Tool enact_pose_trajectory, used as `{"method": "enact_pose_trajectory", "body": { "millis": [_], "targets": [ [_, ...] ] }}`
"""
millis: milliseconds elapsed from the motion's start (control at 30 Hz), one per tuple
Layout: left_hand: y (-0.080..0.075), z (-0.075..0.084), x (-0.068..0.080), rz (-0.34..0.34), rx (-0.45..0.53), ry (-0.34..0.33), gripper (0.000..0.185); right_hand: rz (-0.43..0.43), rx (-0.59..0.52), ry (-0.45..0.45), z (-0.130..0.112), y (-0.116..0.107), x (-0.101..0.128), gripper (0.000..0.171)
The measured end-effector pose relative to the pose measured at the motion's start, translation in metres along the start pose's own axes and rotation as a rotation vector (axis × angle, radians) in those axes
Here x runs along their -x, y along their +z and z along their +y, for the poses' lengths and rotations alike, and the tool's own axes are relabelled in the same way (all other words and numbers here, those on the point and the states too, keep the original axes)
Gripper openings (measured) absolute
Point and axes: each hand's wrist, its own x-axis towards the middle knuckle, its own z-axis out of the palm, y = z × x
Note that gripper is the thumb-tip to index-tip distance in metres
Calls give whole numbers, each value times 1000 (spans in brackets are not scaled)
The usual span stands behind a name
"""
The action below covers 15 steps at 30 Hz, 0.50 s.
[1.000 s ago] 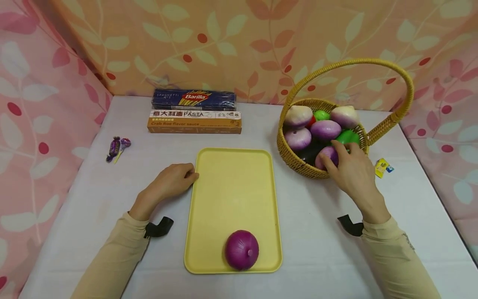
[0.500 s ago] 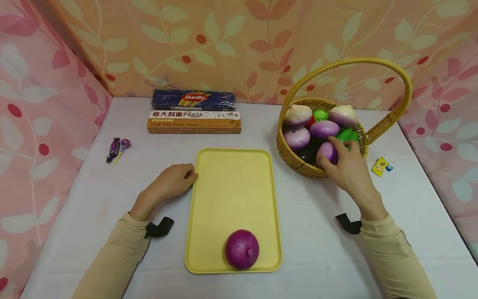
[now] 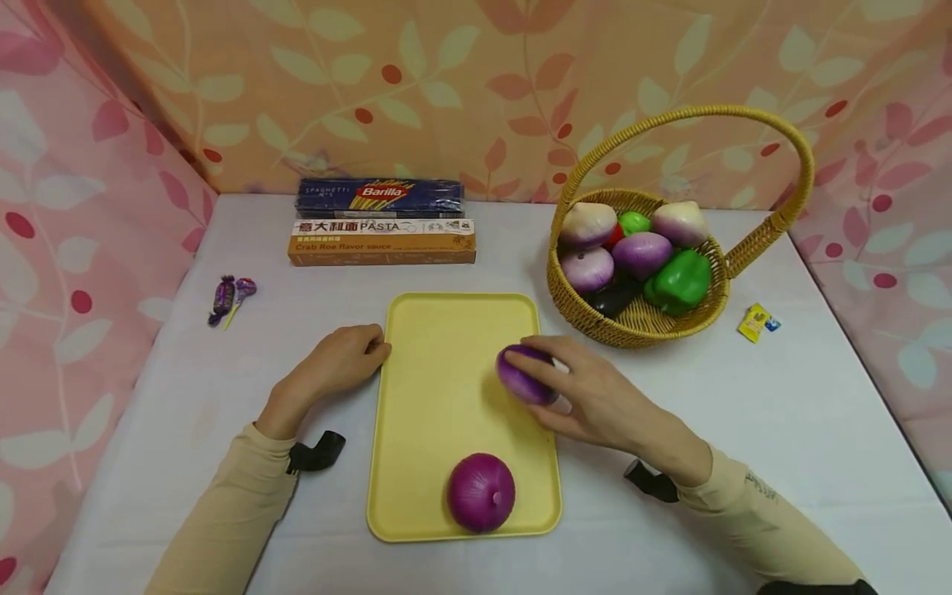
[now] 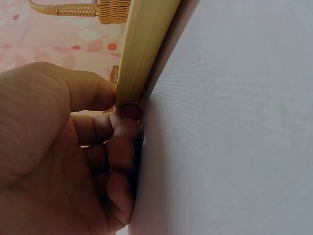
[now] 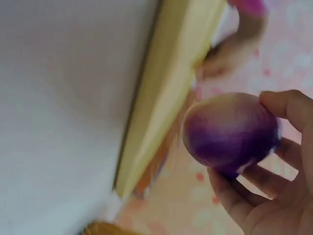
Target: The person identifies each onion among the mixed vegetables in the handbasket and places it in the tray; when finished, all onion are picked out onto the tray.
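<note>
Two hands are at work over a white table point(image 3: 744, 397); the right hand point(image 3: 595, 401) holds a pale purple onion point(image 3: 523, 373), its fingers curled round the bulb, above the right side of a yellow tray point(image 3: 446, 388); the right-wrist view shows the same onion point(image 5: 230, 132) cupped in the fingers point(image 5: 288, 105) with the tray's rim point(image 5: 166, 98) just beside it; whether the onion touches the tray I cannot tell. The left hand point(image 3: 338, 364) rests on the table at the tray's left edge; its fingertips touch the rim, and the left-wrist view shows the thumb point(image 4: 93, 93) and curled fingers point(image 4: 122, 127) pressed against the tray's lip point(image 4: 142, 49), gripping it. One darker purple onion point(image 3: 481, 492) sits on the tray at its near end, well apart from the held one.

A wicker basket point(image 3: 632, 330) with a tall handle stands to the right of the tray's far end; it holds several pale onions, a green pepper point(image 3: 678, 283) and a dark vegetable. Two pasta boxes point(image 3: 382, 231) lie side by side at the far side of the table; a purple-wrapped sweet point(image 3: 230, 296) lies to the left, and a small yellow packet point(image 3: 757, 322) lies right of the basket.
</note>
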Motion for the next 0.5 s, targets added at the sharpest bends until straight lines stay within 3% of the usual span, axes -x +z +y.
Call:
{"method": "enact_pose_trajectory", "body": {
  "millis": [100,233,500],
  "targets": [
    [1,-1,0,1,-2,-2,22,-84,5,-82,-8,15,-2,64],
    [1,-1,0,2,0,-2,22,-135,0,-139,-15,26,-4,61],
    [1,0,0,-1,5,-8,23,-250,16,-145,-20,26,-2,59]
  ]
}}
